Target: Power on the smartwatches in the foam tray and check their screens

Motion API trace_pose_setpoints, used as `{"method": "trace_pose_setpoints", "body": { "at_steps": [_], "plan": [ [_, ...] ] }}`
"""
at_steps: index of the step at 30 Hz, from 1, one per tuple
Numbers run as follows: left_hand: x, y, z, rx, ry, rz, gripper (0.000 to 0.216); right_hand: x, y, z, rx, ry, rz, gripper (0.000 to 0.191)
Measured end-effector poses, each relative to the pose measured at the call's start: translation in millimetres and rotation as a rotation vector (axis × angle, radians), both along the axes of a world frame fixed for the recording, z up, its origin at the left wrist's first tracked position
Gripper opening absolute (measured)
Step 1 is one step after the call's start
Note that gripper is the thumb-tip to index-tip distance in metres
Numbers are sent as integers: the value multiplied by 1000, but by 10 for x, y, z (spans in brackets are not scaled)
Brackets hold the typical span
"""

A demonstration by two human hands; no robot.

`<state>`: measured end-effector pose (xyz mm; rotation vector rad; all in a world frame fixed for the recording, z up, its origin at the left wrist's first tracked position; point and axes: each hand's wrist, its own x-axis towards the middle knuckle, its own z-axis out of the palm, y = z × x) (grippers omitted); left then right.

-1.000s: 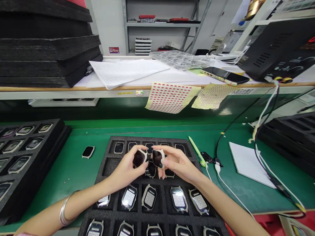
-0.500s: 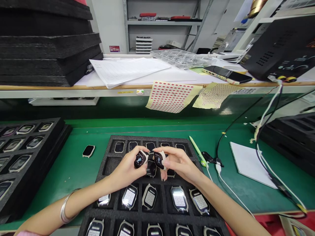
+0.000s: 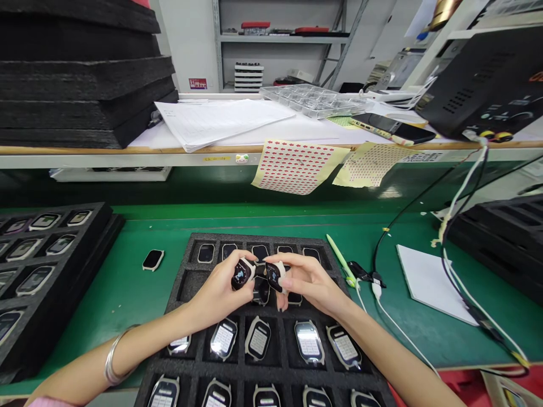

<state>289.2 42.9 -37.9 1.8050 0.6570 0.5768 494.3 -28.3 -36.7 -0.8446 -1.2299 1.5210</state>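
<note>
My left hand (image 3: 224, 285) grips a smartwatch (image 3: 242, 274) without a strap between thumb and fingers, its dark screen lit with a small figure. A second smartwatch (image 3: 275, 275), much the same, is pinched in my right hand (image 3: 306, 281), thumb on its lower edge. The two watches are held side by side with a small gap, faces turned toward me. Both hands hover over a black foam tray (image 3: 192, 285), whose compartments hold several watch bodies. In the nearer rows a watch (image 3: 258, 339) and its neighbours show bright screens; a far-row watch (image 3: 206, 254) is dark.
One watch (image 3: 153, 259) lies alone on the green bench, left of the tray. Another foam tray of watches (image 3: 59, 245) stands farther left. On the right are a pale green pen (image 3: 339, 257), cables (image 3: 376, 289) and a white pad (image 3: 432, 282). A shelf (image 3: 203, 151) crosses behind.
</note>
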Motion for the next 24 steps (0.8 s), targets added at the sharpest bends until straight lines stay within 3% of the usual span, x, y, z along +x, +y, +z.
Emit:
{"method": "trace_pose_setpoints", "body": {
  "at_steps": [24],
  "plan": [
    [-8,7,23,50,6,3,34,5,-22,20,-15,-18,-52,45]
  ]
}}
